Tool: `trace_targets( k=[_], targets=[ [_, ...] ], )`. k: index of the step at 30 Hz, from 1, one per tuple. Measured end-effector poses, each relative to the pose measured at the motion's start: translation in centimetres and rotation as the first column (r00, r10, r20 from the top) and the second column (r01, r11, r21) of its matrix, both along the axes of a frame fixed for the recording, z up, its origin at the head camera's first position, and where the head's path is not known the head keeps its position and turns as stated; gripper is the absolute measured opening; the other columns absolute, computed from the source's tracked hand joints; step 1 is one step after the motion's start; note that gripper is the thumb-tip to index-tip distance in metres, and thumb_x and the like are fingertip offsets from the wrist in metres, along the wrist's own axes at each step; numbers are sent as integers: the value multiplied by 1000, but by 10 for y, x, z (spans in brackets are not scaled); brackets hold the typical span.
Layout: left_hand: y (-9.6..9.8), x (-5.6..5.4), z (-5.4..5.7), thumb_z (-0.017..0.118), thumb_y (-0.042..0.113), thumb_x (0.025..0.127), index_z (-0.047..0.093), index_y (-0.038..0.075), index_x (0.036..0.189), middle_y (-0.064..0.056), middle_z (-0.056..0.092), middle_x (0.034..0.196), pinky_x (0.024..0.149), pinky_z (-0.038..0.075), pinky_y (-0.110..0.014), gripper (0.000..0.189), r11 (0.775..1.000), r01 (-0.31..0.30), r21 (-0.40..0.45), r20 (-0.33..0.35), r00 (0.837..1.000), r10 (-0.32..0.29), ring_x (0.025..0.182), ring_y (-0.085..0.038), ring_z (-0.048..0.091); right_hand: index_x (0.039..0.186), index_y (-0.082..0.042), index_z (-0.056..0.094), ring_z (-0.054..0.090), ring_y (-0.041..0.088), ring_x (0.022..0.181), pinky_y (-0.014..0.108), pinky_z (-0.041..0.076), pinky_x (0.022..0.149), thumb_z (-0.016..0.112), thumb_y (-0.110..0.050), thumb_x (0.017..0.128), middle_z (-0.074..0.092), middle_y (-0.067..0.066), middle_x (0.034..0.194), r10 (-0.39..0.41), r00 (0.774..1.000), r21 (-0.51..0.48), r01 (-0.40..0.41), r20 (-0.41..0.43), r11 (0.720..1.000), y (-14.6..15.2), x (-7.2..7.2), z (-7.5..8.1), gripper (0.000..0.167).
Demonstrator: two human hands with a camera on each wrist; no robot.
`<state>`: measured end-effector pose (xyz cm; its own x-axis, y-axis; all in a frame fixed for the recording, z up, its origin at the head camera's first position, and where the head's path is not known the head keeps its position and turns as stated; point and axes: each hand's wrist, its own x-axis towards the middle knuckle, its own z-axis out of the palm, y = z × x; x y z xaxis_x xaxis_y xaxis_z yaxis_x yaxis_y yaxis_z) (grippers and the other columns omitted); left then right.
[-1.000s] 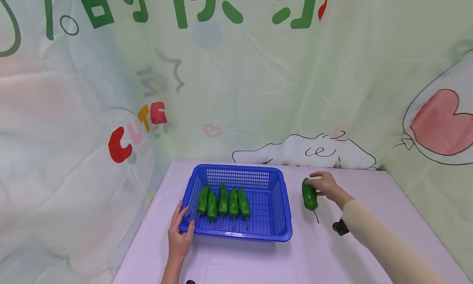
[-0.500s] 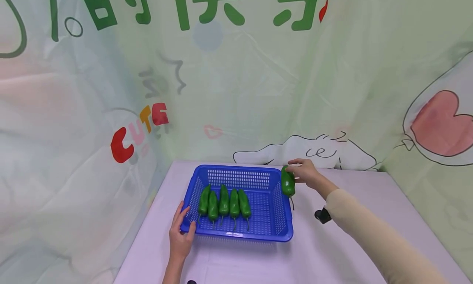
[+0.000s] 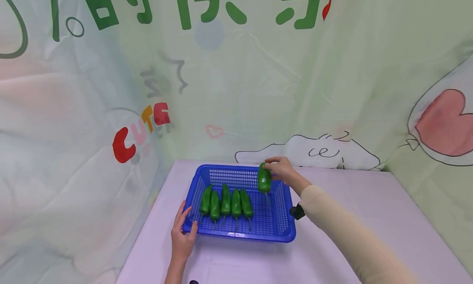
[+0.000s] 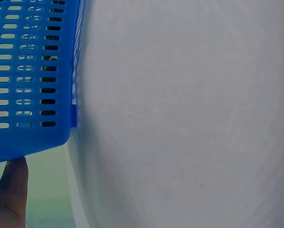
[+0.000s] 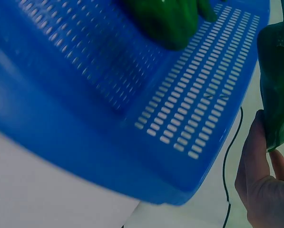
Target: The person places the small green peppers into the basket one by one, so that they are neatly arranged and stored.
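Note:
My right hand pinches a green pepper near its upper end, stem pointing down, over the right part of a blue plastic basket. In the right wrist view, that pepper is at the right edge, fingers and thumb against its lower end. Inside the basket, several green peppers lie side by side in a row toward the left, stems facing me. My left hand holds the basket's front left corner, thumb at the front rim and fingers at the left rim. The left wrist view shows one digit touching the basket's edge.
The basket stands on a table with a pale lilac cover. A printed fabric backdrop rises behind and at both sides. A black device sits at my right wrist. In the right wrist view runs a dark cable.
My right hand has carried the pepper leftward from beside the basket, across its right rim, to above the inside. The left hand and the row of peppers stay where they were.

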<state>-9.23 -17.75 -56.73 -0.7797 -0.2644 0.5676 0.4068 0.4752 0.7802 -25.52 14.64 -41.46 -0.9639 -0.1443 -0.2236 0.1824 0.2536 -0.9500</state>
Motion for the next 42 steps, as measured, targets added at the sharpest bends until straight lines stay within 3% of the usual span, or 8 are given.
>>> trace_targets(
  k=[12,16,26,36,42],
  targets=[
    [-1,-1,1,70,-6,81,61,-1,130,-18,44,150,110,24,-10,50,1000,13,24,-21,1000,-12,138,-43,38,131,12,53,57,48,116,49,56,88,59,-6,94,50,32,131,14,1000,-6,-14,9,1000,-32,0,-19,41],
    [1,-1,1,70,-9,80,61,-3,129,-22,44,149,109,24,-9,50,1000,12,28,-25,1000,-11,137,-45,38,126,13,56,64,44,105,46,59,81,60,-5,92,55,32,122,31,999,5,-31,-11,1000,-33,4,-25,39],
    [8,11,35,68,-13,79,60,-12,124,-33,45,142,108,27,-11,46,999,30,29,-45,999,-29,131,-54,39,129,14,54,62,40,108,49,56,87,58,-3,93,52,32,129,-17,998,15,16,55,1000,-39,2,-47,40],
    [9,10,35,68,-12,78,60,-13,124,-34,45,142,109,26,-11,47,999,32,24,-50,998,-31,131,-55,39,126,14,54,56,48,117,53,53,91,58,-1,92,50,34,129,-45,995,39,41,88,998,-37,0,-74,37],
    [8,10,35,68,-11,78,60,-13,124,-35,45,141,109,26,-11,47,1000,24,13,-58,998,-23,129,-56,40,122,15,55,58,47,114,53,54,89,59,2,90,51,34,125,-28,995,67,22,91,997,-37,3,-88,35]
  ],
)
